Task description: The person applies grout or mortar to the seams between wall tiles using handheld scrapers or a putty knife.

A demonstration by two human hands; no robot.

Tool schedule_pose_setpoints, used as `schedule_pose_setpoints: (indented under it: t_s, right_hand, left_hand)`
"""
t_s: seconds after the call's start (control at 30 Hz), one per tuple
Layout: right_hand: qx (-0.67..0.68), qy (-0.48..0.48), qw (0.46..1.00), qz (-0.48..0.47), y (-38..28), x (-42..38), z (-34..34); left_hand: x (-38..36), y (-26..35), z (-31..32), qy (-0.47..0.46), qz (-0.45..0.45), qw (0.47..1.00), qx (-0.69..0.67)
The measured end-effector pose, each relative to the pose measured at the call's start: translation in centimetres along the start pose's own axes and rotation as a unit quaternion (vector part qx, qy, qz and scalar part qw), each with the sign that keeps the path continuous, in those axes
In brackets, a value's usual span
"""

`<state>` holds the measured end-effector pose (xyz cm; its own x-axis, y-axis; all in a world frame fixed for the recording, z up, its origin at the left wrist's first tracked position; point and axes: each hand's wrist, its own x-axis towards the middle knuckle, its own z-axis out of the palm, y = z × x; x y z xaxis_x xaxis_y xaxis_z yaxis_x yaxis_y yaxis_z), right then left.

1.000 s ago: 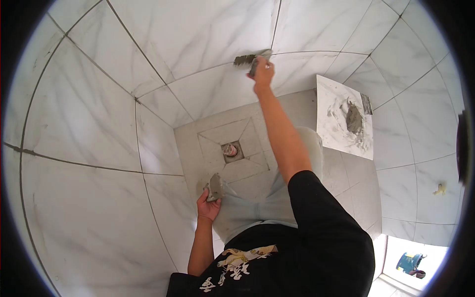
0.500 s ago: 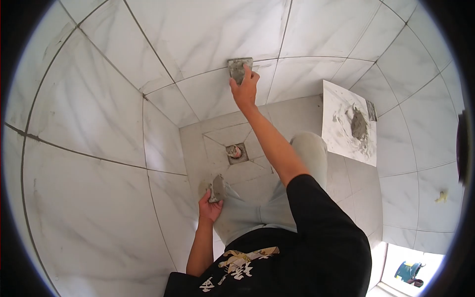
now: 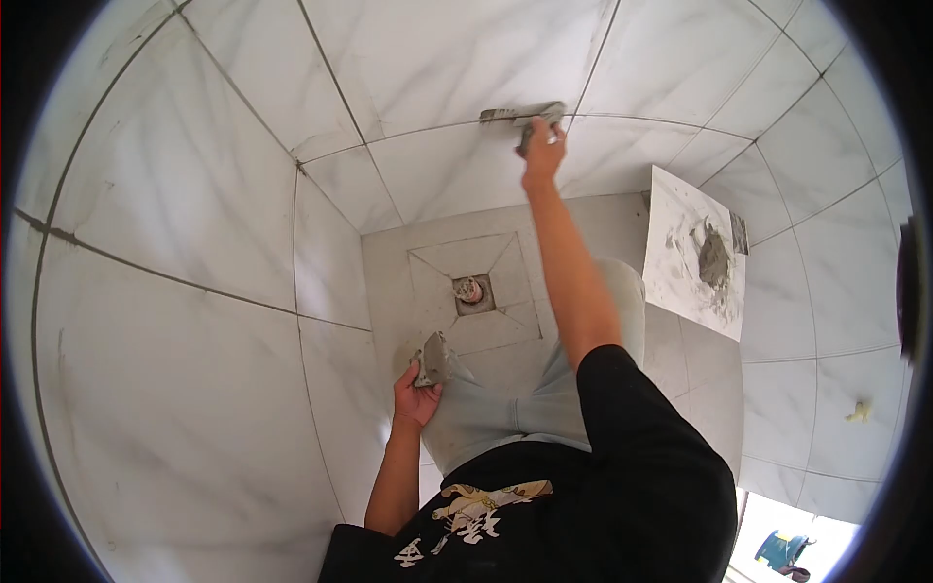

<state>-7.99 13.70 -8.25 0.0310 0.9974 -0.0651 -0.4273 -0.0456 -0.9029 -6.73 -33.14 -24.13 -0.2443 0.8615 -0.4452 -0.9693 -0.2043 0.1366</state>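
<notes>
scraper (image 3: 552,115) — long edge along wall seam (image 3: 428,129), rising rightward — hands (image 3: 544,157) gripping it and a smeared plate (image 3: 433,360)

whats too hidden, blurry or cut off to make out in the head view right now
- right hand: head view, blurred, so its exact grip on the flat tool is unclear
- left hand: head view, some fingers hidden behind the grey-smeared piece it holds
- dark object: head view, cut off by the dark lens rim
- teal object: head view, too small to identify
- floor under the white board: head view, covered by the board
</notes>
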Motion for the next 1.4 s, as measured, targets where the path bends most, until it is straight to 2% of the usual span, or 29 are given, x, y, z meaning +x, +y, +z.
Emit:
schedule_pose_setpoints:
  t_s: [0.07,0.1,0.13,0.2,0.23,0.3,0.33,0.4,0.43,0.5,0.63,0.7,0.73,0.8,0.83,0.9,0.93,0.97,1.03,1.1,1.13,1.17,1.23,1.27,1.3,1.37,1.4]
  right_hand:
    - [-0.023,-0.032,0.999,-0.025,4.0,-3.4,4.3]
    - [-0.096,-0.049,0.987,-0.122,9.9,-3.6,6.2]
    - [-0.153,-0.068,0.978,-0.126,12.1,-6.2,8.1]
    - [-0.175,-0.213,0.961,0.016,10.6,-11.6,8.9]
    - [-0.172,-0.21,0.962,0.019,9.0,-13.2,8.3]
    - [-0.346,-0.186,0.905,-0.16,6.1,-14.6,6.5]
    - [-0.316,-0.191,0.91,-0.189,5.8,-13.7,5.2]
    - [-0.322,-0.132,0.89,-0.295,5.2,-11.3,3.1]
    - [-0.323,-0.137,0.889,-0.295,5.0,-10.1,2.6]
    - [-0.361,-0.097,0.857,-0.356,4.9,-8.1,2.5]
    - [-0.404,-0.127,0.849,-0.316,8.9,-7.4,1.7]
    - [-0.557,-0.229,0.772,-0.204,9.2,-9.4,-0.5]
    - [-0.511,-0.242,0.804,-0.183,10.0,-9.0,-1.9]
    - [-0.384,-0.166,0.883,-0.214,9.5,-7.1,-3.4]
    - [-0.222,-0.142,0.941,-0.21,8.5,-5.0,-3.8]
    - [-0.142,-0.023,0.98,-0.135,5.7,-0.4,-4.2]
    - [-0.018,-0.013,0.999,-0.032,3.0,0.8,-3.8]
    - [-0.013,-0.033,0.999,0.014,0.9,1.5,-3.5]
    - [0.015,-0.018,0.999,0.035,0.3,0.5,-0.9]
    - [0.023,-0.041,0.999,0.013,3.8,-2.4,2.4]
    - [-0.053,-0.029,0.998,0.012,4.4,-5.1,5.0]
    - [-0.067,-0.015,0.996,-0.06,9.7,-5.7,7.0]
    - [-0.14,-0.114,0.98,-0.088,13.9,-9.8,9.5]
    - [-0.213,-0.192,0.948,-0.139,13.6,-12.2,9.6]
    - [-0.212,-0.189,0.949,-0.136,11.5,-14.1,8.8]
    - [-0.344,-0.257,0.891,-0.146,6.6,-17.0,7.8]
    - [-0.338,-0.238,0.883,-0.222,6.9,-16.1,6.8]
  left_hand:
    - [0.1,-0.3,1.3,-0.006,-0.005,1.0,-0.019]
    - [0.4,-0.3,2.0,-0.009,-0.005,1.0,-0.019]
    - [0.5,-0.5,2.4,0.021,-0.009,1.0,-0.016]
    - [-0.3,-0.6,1.6,0.063,-0.015,0.998,-0.009]
    - [-0.1,-0.4,0.8,0.035,-0.014,0.999,-0.005]
    - [0.1,-0.2,0.3,0.004,-0.012,1.0,-0.003]
    - [0.0,-0.1,0.3,0.006,-0.006,1.0,-0.006]
    - [-0.3,-0.2,0.1,0.009,0.002,1.0,-0.014]
    - [-0.2,-0.2,0.0,0.008,0.005,1.0,-0.025]
    - [-0.2,0.0,0.0,0.008,0.009,0.999,-0.036]
    - [-0.4,-0.1,0.3,0.025,-0.001,0.999,-0.035]
    - [-0.3,-0.3,0.5,0.014,0.004,0.999,-0.031]
    - [-0.1,-0.2,0.8,0.026,-0.001,0.999,-0.02]
    - [0.3,0.0,1.1,0.036,-0.001,0.999,-0.015]
    - [0.1,0.1,0.8,0.039,-0.006,0.999,-0.033]
    - [-0.8,-0.3,0.3,0.052,-0.008,0.997,-0.058]
    - [-0.4,-0.2,0.4,0.034,-0.007,0.998,-0.052]
    - [-0.2,0.0,0.5,0.014,-0.006,0.999,-0.045]
    - [0.0,0.0,0.5,0.021,0.003,0.999,-0.038]
    - [0.3,-0.1,0.7,0.025,0.009,0.999,-0.03]
    - [0.4,-0.1,0.6,0.019,-0.003,1.0,-0.024]
    - [0.4,-0.1,0.6,0.017,-0.015,1.0,-0.019]
    - [0.3,-0.1,1.1,0.028,-0.013,0.999,-0.021]
    - [0.0,-0.4,1.1,0.036,-0.009,0.999,-0.026]
    - [-0.1,-0.4,1.0,0.039,-0.01,0.999,-0.023]
    - [0.1,-0.2,1.0,0.037,-0.008,0.999,-0.007]
    - [0.4,0.1,0.8,0.034,-0.005,0.999,-0.007]
